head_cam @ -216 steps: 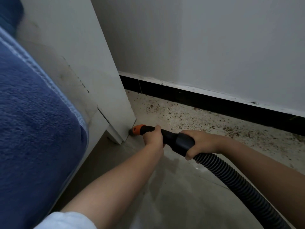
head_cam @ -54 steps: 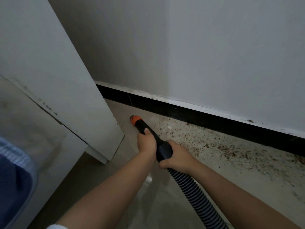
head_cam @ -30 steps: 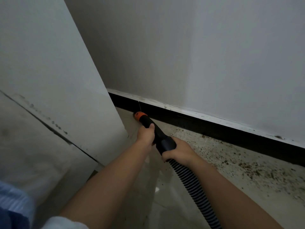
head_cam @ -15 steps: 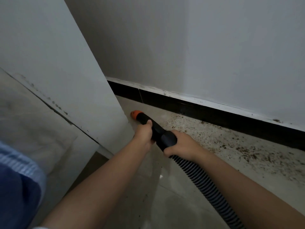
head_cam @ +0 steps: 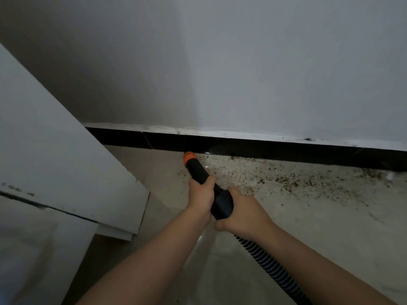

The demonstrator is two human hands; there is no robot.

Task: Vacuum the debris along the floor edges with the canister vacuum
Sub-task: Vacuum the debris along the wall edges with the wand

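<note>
I have the vacuum nozzle (head_cam: 196, 170) pointed away from me at the far edge of the floor, its orange tip (head_cam: 189, 156) sitting right at the foot of the black baseboard (head_cam: 275, 149), at the left end of the debris (head_cam: 286, 179). The brown specks lie in a band along the baseboard and spread to the right from the tip; the floor to the left of the tip looks mostly free of them. My left hand (head_cam: 201, 194) grips the black nozzle tube further forward, its fingers wrapped round it. My right hand (head_cam: 240, 211) grips the thicker collar just behind, where the ribbed hose (head_cam: 264, 260) joins and runs back toward me on the near right.

I judge that I am in the middle of the edge pass, with the corner side seemingly done and most of the debris yet to be taken. The next move calls for drawing the tip rightward along the baseboard, keeping it low against the floor tile (head_cam: 308, 227) and close to the wall line, then coming back over the wider scatter nearer to me. The hose needs slack to follow as I go.

A white furniture panel (head_cam: 66, 172) stands to the left, well clear of the nozzle, and the pale wall (head_cam: 264, 73) rises above the baseboard.
</note>
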